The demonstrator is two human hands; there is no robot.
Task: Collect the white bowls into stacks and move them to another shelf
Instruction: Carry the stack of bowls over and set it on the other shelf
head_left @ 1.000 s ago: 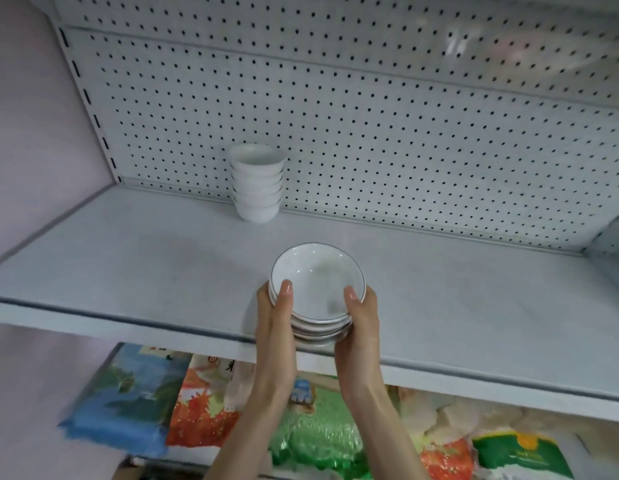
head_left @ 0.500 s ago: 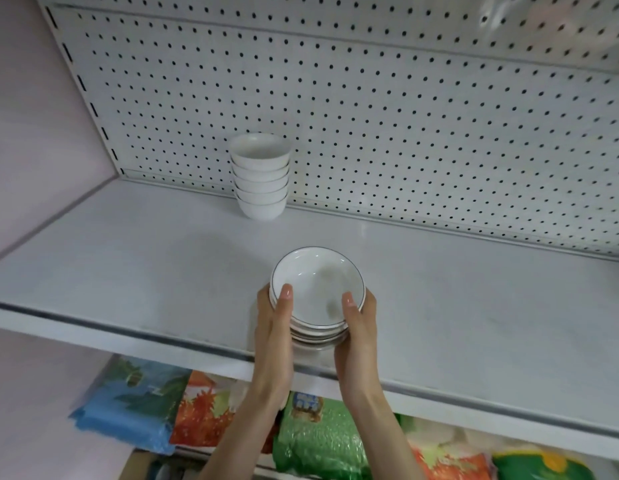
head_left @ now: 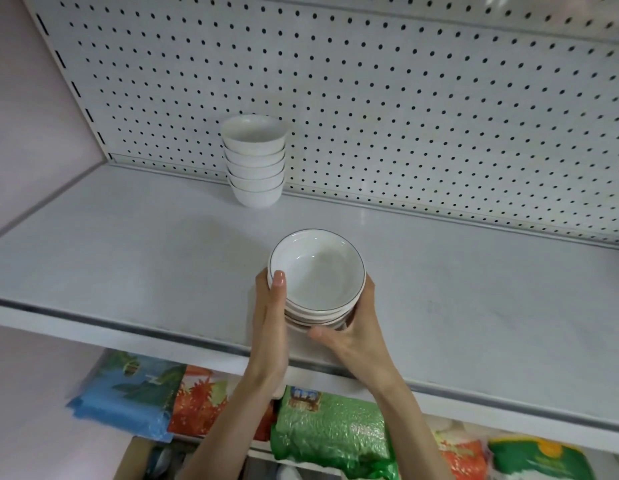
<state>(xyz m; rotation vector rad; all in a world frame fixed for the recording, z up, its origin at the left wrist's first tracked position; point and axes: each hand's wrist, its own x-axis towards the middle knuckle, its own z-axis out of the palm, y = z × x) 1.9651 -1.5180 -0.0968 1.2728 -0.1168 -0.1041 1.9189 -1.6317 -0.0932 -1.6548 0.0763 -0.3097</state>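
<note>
A stack of shallow white bowls with a thin dark rim line [head_left: 316, 271] is held over the front half of the white shelf [head_left: 128, 258]. My left hand [head_left: 271, 313] presses its left side, thumb on the top rim. My right hand [head_left: 353, 327] wraps its right side and underside, thumb low in front. I cannot tell whether the stack rests on the shelf. A second stack of several deeper white bowls [head_left: 255, 159] stands upright at the back against the pegboard.
A white pegboard [head_left: 405, 98] backs the shelf; a pale wall [head_left: 31, 133] closes its left end. Below the front edge lie bagged goods: a blue bag [head_left: 128, 393], an orange bag [head_left: 200, 400] and a green bag [head_left: 329, 431].
Both hands have carried the shallow stack a little farther in over the shelf. My right thumb has dropped from the top rim to the stack's lower front.
</note>
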